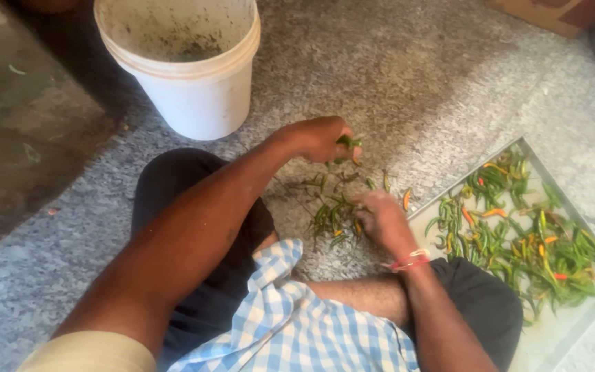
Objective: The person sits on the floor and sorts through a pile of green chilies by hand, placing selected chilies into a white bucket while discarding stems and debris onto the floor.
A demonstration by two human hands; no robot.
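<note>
Left hand [321, 138] pinches a green chilli [348, 142] above the floor pile [335, 210], right hand [379, 217] curls closed on chillies there; loose stems could scatter, missing the steel tray [573, 320]

One white bucket [191, 69]; one metal tray [566, 324]; one cardboard box [552, 12], partly cut off at top edge; two hands: left hand [318, 138], right hand [380, 219]; one red wristband [408, 260]; chillies in tray [518, 234] too many to count, dozens; chillies in floor pile [335, 207] tangled, roughly dozen or more, exact count unclear
</note>
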